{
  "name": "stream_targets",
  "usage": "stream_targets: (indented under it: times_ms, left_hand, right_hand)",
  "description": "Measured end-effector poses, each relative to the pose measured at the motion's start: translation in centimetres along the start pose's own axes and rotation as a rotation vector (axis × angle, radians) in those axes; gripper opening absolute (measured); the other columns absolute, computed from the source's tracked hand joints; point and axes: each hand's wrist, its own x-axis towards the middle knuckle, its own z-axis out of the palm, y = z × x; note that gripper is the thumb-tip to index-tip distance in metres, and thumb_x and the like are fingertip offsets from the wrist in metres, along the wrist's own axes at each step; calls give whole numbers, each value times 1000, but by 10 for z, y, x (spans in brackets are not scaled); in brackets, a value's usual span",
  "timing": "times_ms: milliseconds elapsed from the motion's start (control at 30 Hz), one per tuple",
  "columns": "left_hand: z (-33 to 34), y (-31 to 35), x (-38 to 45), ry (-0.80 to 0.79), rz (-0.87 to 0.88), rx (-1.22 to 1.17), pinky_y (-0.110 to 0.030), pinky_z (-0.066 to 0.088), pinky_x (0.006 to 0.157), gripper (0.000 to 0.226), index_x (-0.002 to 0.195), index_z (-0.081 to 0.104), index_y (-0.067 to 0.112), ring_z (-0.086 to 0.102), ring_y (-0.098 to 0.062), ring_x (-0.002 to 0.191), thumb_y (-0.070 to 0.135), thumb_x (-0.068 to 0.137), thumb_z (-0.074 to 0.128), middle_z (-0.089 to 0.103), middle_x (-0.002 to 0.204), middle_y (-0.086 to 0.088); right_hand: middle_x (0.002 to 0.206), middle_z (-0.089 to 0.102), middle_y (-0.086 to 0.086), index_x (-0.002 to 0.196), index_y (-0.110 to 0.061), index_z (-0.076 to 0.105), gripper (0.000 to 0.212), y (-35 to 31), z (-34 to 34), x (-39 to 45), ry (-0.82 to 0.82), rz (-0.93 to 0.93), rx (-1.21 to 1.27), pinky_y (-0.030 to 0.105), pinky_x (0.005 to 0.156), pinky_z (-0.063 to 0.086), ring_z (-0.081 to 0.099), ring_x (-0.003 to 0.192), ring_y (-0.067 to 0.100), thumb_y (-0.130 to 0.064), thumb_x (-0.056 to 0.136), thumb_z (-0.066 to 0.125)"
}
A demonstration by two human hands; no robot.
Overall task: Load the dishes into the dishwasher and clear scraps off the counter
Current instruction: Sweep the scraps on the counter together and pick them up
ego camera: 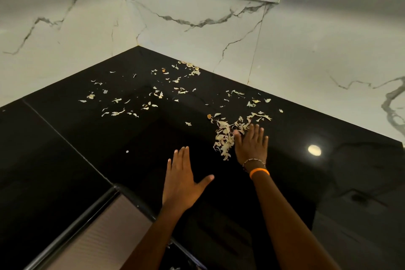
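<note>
Right hand (251, 144) flat, gripping nothing, heaped pale papery peel scraps (223, 138) at its thumb edge; left hand (182, 180) flat too. Fast sweep risked scattering flakes over glossy black stone counter (328, 182).

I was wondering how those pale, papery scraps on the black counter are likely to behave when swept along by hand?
The scraps look thin and curled like dry peel, so probably very light and prone to scatter. Heaped against the right hand, they seem to bunch when pushed. The counter is glossy, so they should slide easily, though flat flakes may slip under fingers.

Dim warm overhead light, one round glare spot (314, 150) on the glossy black counter (65, 160), wide-angle bending at edges.
</note>
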Motion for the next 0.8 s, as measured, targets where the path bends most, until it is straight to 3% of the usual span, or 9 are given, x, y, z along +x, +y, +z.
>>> stream_targets:
  times_ms: [133, 200, 333, 433, 567, 667, 800]
  left_hand:
    - [4, 10, 4, 58, -105, -19, -37, 0, 118, 103, 149, -2, 18, -2, -17, 146, 69, 76, 51, 4, 158, -2]
    - [6, 14, 9, 52, -139, 3, -38, -3, 118, 108, 148, -5, 18, -6, -18, 146, 72, 74, 50, 0, 159, -2]
    - [6, 15, 26, -3, -174, 47, -38, -11, 113, 125, 148, -12, 15, -14, -19, 145, 86, 62, 44, -10, 158, -3]
    - [5, 11, 43, -22, -170, 90, -40, -11, 113, 135, 147, -16, 15, -17, -19, 144, 95, 50, 34, -14, 158, -3]
    - [2, 10, 69, -64, -129, 140, -42, -14, 112, 141, 145, -23, 16, -23, -19, 142, 99, 40, 22, -21, 156, -3]
    - [1, 11, 86, -106, -69, 162, -44, -14, 112, 141, 143, -27, 16, -25, -19, 141, 99, 42, 25, -26, 154, -2]
    - [1, 10, 96, -124, -23, 186, -45, -15, 111, 139, 143, -27, 17, -28, -16, 139, 99, 44, 24, -34, 149, 2]
  right_hand:
    - [158, 3, 6, 149, -12, 4, 65, -30, 14, -15, -137, -350, 36, 37, 117, -2, -2, 146, 19, -48, 97, 22]
    - [158, 1, 3, 149, -14, 1, 64, -27, 12, -13, -168, -421, 94, 37, 116, -8, -5, 145, 16, -48, 97, 21]
    - [158, 4, 5, 148, -15, 9, 68, 11, -4, 17, 64, -201, 81, 43, 114, -7, -4, 146, 22, -54, 94, 26]
    - [157, 3, 11, 148, -9, 9, 71, 41, -19, 47, 98, 32, 91, 45, 117, 2, -3, 145, 27, -51, 94, 31]
    - [157, 4, 13, 148, -6, 5, 77, 48, -25, 80, 87, 148, 83, 40, 118, 4, 1, 146, 27, -54, 93, 30]
    - [157, 4, 12, 148, -6, 4, 76, 28, -21, 95, 10, 70, 75, 39, 118, 3, 0, 146, 25, -55, 94, 27]
    - [158, 4, 7, 148, -11, 6, 72, -9, -4, 78, -141, -261, 45, 36, 117, 2, -1, 145, 21, -55, 94, 23]
